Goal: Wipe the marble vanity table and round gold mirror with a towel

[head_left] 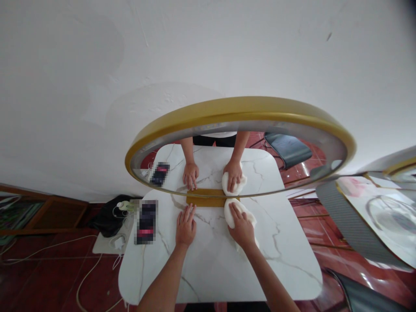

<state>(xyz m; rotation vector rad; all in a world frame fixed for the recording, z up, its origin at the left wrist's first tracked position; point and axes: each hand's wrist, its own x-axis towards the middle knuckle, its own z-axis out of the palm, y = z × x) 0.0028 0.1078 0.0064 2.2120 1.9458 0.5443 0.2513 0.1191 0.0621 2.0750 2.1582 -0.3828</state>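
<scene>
My right hand (242,226) presses a bunched white cloth (249,216) onto the marble-patterned white table (214,273), beside the right end of a gold mirror base (204,201). The cloth lies partly under my palm and fingers. My left hand (185,227) rests on the tabletop with its fingers stretched out. Its fingertips are at the near edge of the base, left of its middle. Above the base stands a mirror with a thick gold rim (240,106). Both hands and the cloth are reflected in its glass.
A phone-like dark object (146,222), blurred out, lies at the table's left side. Beyond that edge are a black bag (105,216) and loose cables. A plain wall rises behind. To the right are a black chair (367,288) and another table (390,216).
</scene>
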